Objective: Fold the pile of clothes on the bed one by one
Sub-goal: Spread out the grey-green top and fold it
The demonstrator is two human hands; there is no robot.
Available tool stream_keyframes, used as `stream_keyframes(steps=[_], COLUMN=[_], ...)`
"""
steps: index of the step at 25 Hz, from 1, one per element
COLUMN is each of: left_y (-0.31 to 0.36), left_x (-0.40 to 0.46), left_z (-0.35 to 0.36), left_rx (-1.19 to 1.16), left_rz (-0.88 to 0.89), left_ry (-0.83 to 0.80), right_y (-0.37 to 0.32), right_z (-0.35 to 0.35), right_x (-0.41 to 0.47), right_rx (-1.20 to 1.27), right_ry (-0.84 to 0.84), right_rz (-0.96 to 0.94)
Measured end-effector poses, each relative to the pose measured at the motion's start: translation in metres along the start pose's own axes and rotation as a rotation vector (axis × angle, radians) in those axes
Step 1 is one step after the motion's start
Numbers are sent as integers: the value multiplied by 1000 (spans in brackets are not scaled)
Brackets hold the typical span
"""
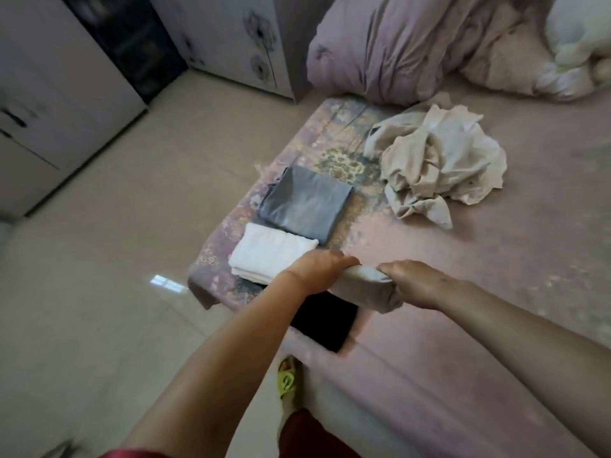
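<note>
Pale floor tiles [99, 259] surround a bed [496, 276] with a pinkish cover, the landmark for everything else. At its head end lies a bunched mauve duvet [396, 44]; mid-bed sits the crumpled beige pile of clothes [439, 166]. Along the bed's left edge rest a folded grey garment [307, 203], a folded white one [264, 252] and a black one [327, 322]. Above the black one, the left hand [317, 272] and right hand [416, 285] grip opposite ends of a folded beige garment [363, 280], seemingly lifted slightly
</note>
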State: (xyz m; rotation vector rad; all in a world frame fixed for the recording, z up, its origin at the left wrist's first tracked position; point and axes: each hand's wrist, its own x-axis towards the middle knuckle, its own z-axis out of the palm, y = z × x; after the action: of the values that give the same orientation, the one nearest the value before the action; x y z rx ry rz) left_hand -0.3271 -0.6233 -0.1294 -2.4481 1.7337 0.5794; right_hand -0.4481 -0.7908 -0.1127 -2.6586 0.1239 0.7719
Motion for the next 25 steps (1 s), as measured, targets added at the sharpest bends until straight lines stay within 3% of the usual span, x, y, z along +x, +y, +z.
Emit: stream_keyframes(steps=[5,9,11,12,15,19,22,25], left_y=[-180,-266,-294,-305,-318,-309,-295,-294], left_x=[-21,-16,-13,-12,-19,-34,-53,-53], left_z=[10,7,30,45,119,216,232,212], left_rx=[-39,-47,-11,0,81,122,73,-33], left_rz=[190,240,269,288,318,158,16,56], left_ry=[135,187,360,427,516,297,197,245], right_y=[-98,-141,-156,-162,-174,-181,-182,-180], right_z=[-14,-25,-7,7,70,145,159,143], right_x=[134,200,231,247,278,296,286,281], right_rx=[40,-34,-214,-272,-332,-163,-109,-107], right_ry=[87,168,382,390,196,-22,31,63], right_rz=[40,125,119,144,210,169,210,235])
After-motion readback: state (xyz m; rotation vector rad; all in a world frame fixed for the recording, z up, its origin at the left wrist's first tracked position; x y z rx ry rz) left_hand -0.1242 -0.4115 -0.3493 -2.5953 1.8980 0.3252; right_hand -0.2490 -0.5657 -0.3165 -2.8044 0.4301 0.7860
